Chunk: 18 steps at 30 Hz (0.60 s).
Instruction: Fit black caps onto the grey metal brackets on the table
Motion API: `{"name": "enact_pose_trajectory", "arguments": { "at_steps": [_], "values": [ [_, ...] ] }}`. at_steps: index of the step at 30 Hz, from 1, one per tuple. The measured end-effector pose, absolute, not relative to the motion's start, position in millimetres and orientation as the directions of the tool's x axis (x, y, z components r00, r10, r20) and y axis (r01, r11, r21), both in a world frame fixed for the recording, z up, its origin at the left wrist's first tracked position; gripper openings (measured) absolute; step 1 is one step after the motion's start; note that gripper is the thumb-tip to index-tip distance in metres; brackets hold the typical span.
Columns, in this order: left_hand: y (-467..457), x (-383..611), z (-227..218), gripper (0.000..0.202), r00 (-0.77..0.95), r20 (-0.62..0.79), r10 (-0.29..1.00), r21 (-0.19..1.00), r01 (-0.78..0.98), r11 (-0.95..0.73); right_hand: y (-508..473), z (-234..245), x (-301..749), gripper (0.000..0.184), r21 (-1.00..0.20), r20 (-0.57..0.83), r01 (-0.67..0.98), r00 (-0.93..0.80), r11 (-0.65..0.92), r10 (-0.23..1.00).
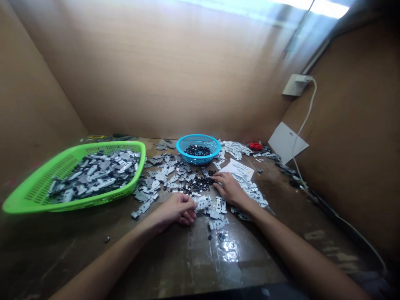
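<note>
My left hand (179, 209) is closed, thumb against fingers, on a flat grey metal-looking piece (203, 203) with cut-outs. Just beyond it lies a heap of small black round parts (200, 184), some with shiny tops. At the right edge of that heap, my right hand (229, 187) reaches in with thumb and fingers apart, the fingertips touching or just above the black parts. More loose grey pieces (218, 214) lie between the two hands. Others (253, 192) are partly hidden under and behind my right hand.
At left stands a green basket (139, 166) full of grey and black pieces. A blue basket (198, 136) of small black parts sits at the back centre. A white sheet (239, 168), a red object (256, 146) and a hanging cable (308, 110) are on the right. Wooden panels enclose the table.
</note>
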<state>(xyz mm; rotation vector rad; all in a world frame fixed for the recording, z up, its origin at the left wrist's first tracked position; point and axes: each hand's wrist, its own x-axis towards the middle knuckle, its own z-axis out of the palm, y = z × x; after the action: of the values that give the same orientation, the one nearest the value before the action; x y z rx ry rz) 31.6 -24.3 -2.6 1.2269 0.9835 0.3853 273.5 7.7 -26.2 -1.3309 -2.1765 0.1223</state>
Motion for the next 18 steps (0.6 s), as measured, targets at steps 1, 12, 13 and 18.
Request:
{"name": "enact_pose_trajectory", "arguments": {
  "at_steps": [1, 12, 13, 18],
  "values": [
    [-24, 32, -3, 0.028, 0.554, -0.418, 0.720, 0.908, 0.246, 0.338, 7, -26, 273, 0.026, -0.367, 0.424, 0.781, -0.344, 0.506, 0.838],
    [-24, 32, 0, 0.030, 0.543, -0.430, 0.721, 0.903, 0.251, 0.349, -3, -17, 276, 0.008, -0.421, 0.385, 0.744, -0.371, 0.519, 0.845],
    [-24, 32, 0, 0.029, 0.546, -0.431, 0.718, 0.902, 0.251, 0.351, -4, -16, 276, 0.009, -0.433, 0.391, 0.740, -0.361, 0.515, 0.847],
    [-25, 31, 1, 0.030, 0.549, -0.431, 0.716, 0.902, 0.252, 0.350, -7, -12, 277, 0.010, -0.518, 0.413, 0.699, -0.302, 0.494, 0.859]
  ]
}}
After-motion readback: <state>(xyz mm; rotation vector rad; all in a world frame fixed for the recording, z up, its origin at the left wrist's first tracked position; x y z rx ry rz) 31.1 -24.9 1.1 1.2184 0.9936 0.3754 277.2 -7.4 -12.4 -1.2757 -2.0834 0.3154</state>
